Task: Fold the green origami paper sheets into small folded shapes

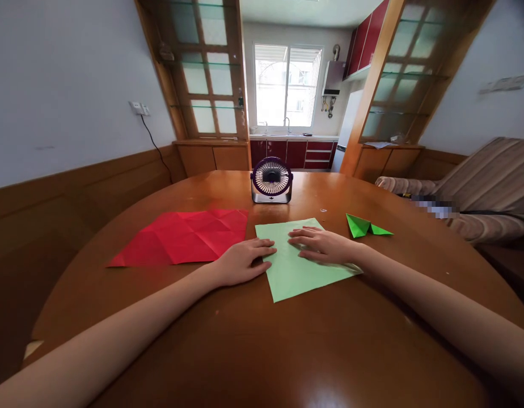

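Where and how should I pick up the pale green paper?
Best, I think: pinch the near corner of the pale green paper, coming from your side. The paper lies nearly flat on the table, so only edges offer a grip; the left hand and right hand leave that corner uncovered.

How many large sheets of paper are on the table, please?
2: the red sheet, on the left, and the green sheet, partly under the left hand and the right hand. Any beneath these would be hidden.

No lettering, label, brand, number or sign can be read.
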